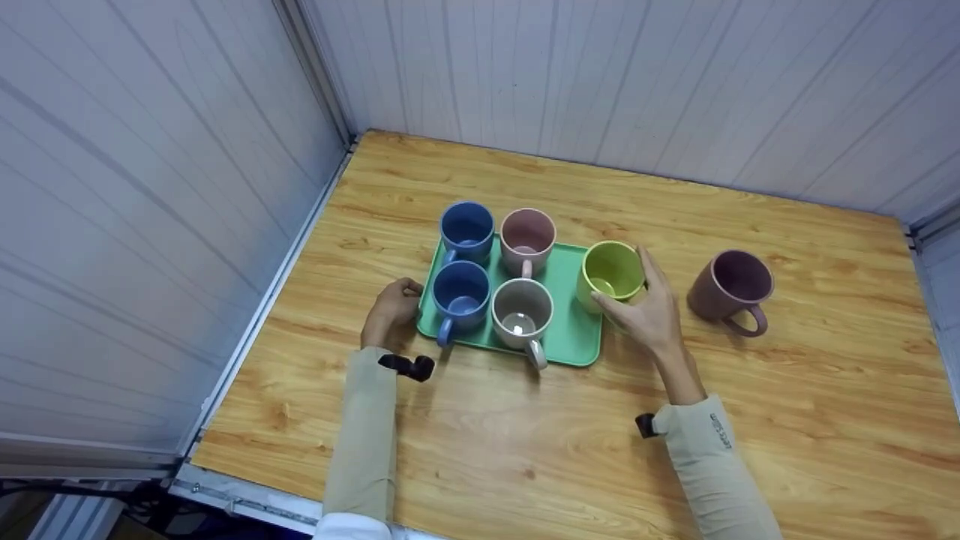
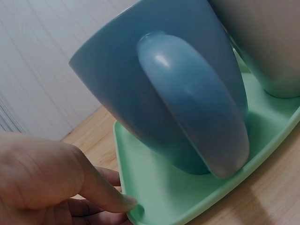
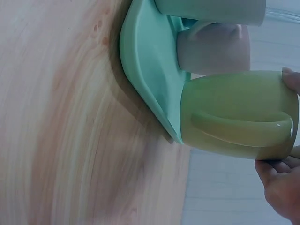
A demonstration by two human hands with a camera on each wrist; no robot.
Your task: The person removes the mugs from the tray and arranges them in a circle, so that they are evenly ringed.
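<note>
My right hand (image 1: 654,319) grips a yellow-green mug (image 1: 611,276) near its rim, thumb on one side and fingers on the other. The mug is upright over the right edge of a green tray (image 1: 566,330); its handle shows in the right wrist view. At the tray's front left corner, my left hand (image 1: 391,309) pinches the rim, thumb on top and fingers below. Two blue mugs, one behind (image 1: 466,229) and one in front (image 1: 460,298), stand on the tray's left part. Beside them are a pink mug (image 1: 527,240) and a light grey mug (image 1: 523,313).
A dark mauve mug (image 1: 726,289) stands on the wooden table (image 1: 510,450) right of the tray, its handle toward the front. White panel walls (image 1: 585,82) border the table at the back and left.
</note>
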